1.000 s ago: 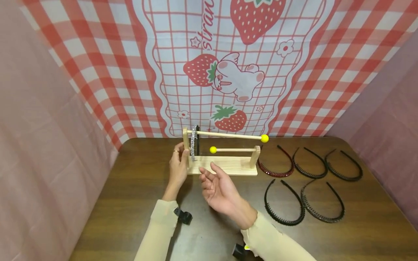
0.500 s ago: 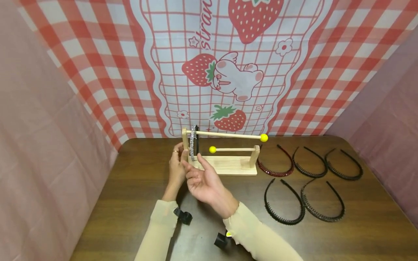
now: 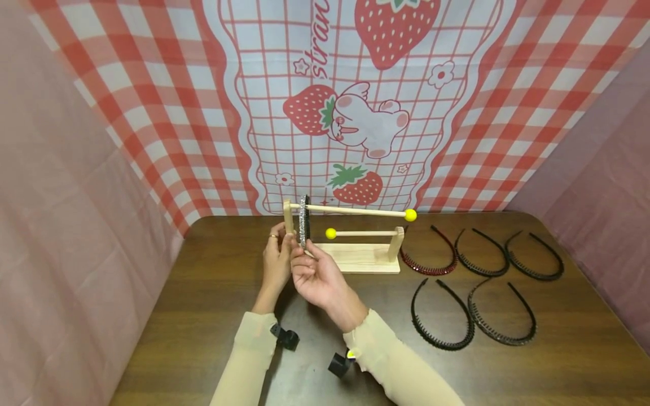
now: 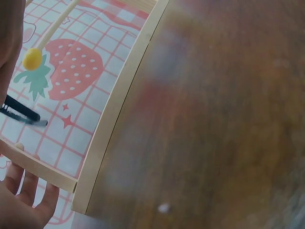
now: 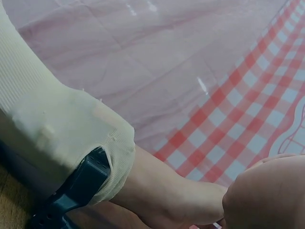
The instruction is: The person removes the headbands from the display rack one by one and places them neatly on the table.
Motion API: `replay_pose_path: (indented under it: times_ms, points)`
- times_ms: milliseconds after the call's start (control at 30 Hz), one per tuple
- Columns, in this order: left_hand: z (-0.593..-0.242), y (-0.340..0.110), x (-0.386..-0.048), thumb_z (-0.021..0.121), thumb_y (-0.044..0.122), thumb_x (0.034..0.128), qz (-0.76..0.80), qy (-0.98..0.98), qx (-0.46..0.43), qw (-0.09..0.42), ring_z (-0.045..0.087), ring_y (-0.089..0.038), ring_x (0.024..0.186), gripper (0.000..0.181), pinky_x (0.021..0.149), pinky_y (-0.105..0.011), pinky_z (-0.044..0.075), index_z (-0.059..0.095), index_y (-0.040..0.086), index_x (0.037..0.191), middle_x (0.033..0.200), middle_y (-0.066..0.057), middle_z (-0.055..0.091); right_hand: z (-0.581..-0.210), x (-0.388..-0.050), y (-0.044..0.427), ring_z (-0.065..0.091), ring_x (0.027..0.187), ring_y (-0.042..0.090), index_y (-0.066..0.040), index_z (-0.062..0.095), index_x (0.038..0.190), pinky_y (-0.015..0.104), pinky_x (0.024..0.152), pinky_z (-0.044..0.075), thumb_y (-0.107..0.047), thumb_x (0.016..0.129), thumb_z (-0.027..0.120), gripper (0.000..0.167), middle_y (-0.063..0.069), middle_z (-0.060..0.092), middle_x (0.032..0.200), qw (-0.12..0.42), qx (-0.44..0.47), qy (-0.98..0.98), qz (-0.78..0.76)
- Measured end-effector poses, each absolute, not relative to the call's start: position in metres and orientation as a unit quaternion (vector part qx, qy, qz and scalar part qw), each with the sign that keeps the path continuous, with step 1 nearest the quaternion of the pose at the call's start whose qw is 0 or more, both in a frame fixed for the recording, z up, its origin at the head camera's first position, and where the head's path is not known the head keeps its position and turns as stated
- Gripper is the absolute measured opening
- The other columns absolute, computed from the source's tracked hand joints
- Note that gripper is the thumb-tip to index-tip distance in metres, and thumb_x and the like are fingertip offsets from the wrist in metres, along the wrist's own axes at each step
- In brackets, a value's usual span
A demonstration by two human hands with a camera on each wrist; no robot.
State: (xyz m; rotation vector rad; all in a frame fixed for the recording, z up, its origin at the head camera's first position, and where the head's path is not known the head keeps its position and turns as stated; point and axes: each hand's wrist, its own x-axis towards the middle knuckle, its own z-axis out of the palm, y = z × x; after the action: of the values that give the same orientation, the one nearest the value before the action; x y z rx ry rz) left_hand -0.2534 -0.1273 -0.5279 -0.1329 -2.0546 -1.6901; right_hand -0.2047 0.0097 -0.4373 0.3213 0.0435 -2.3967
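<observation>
A pale wooden stand (image 3: 363,260) has two posts, each with a horizontal rod tipped by a yellow ball. Its left post (image 3: 288,215) is held by my left hand (image 3: 276,260), fingers behind it, as the left wrist view also shows. A sparkly silver headband (image 3: 303,219), with black at its far side, hangs over the upper rod (image 3: 355,210) close to that post. My right hand (image 3: 321,277), palm turned up, pinches the headband's lower end between thumb and fingers. In the right wrist view the right hand's fingertips are hidden.
Several headbands lie on the brown table (image 3: 203,327) to the right: a dark red one (image 3: 431,272) near the stand and black ones, such as the front one (image 3: 442,341). The lower rod's yellow ball (image 3: 331,233) points left. A strawberry-print cloth (image 3: 355,124) hangs behind.
My right hand has moved left to the silver headband and taken its lower end. The headband has shifted slightly right along the rod. My left hand stays on the post.
</observation>
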Motion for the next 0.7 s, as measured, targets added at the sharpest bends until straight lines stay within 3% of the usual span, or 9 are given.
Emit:
replay_pose_path:
  times_ms: [233, 367, 500, 567, 700]
  points:
    - [-0.512, -0.123, -0.245, 0.059, 0.031, 0.1163, -0.618, -0.758, -0.028, 0.205, 0.067, -0.035, 0.111, 0.040, 0.102, -0.053, 0.052, 0.060, 0.006, 0.148, 0.123, -0.024, 0.071, -0.438, -0.204, 0.008, 0.044, 0.053, 0.004, -0.002, 0.051, 0.119, 0.011, 0.047, 0.034, -0.031, 0.122, 0.038, 0.032, 0.006, 0.060, 0.082, 0.333, 0.112, 0.016, -0.936]
    - [-0.521, -0.125, -0.250, 0.058, 0.049, 0.1149, -0.615, -0.754, -0.035, 0.226, 0.068, -0.037, 0.110, 0.051, 0.100, -0.054, 0.052, 0.062, 0.008, 0.145, 0.122, -0.023, 0.071, -0.437, -0.203, 0.007, 0.047, 0.053, 0.005, -0.002, 0.050, 0.126, 0.011, 0.047, 0.035, -0.031, 0.122, 0.037, 0.032, 0.006, 0.062, 0.084, 0.329, 0.095, 0.014, -0.939]
    - [-0.540, -0.129, -0.260, 0.057, 0.063, 0.1110, -0.614, -0.749, -0.044, 0.245, 0.069, -0.031, 0.108, 0.058, 0.098, -0.050, 0.052, 0.065, 0.015, 0.143, 0.118, -0.015, 0.073, -0.435, -0.203, 0.008, 0.051, 0.053, 0.007, 0.000, 0.056, 0.120, 0.013, 0.047, 0.037, -0.030, 0.122, 0.038, 0.034, 0.007, 0.066, 0.084, 0.332, 0.076, 0.012, -0.940]
    - [-0.549, -0.131, -0.267, 0.058, 0.065, 0.1105, -0.609, -0.753, -0.041, 0.246, 0.069, -0.024, 0.107, 0.055, 0.096, -0.044, 0.052, 0.066, 0.021, 0.142, 0.117, -0.009, 0.074, -0.434, -0.203, 0.009, 0.052, 0.053, 0.008, 0.000, 0.058, 0.114, 0.013, 0.047, 0.037, -0.031, 0.121, 0.038, 0.038, 0.007, 0.067, 0.085, 0.336, 0.062, 0.010, -0.940]
    - [-0.549, -0.132, -0.268, 0.057, 0.062, 0.1118, -0.615, -0.752, -0.043, 0.234, 0.070, -0.027, 0.109, 0.054, 0.098, -0.049, 0.052, 0.065, 0.020, 0.144, 0.120, -0.010, 0.074, -0.432, -0.203, 0.011, 0.054, 0.052, 0.007, -0.001, 0.059, 0.106, 0.012, 0.047, 0.037, -0.034, 0.121, 0.036, 0.043, 0.005, 0.068, 0.084, 0.337, 0.038, 0.012, -0.941]
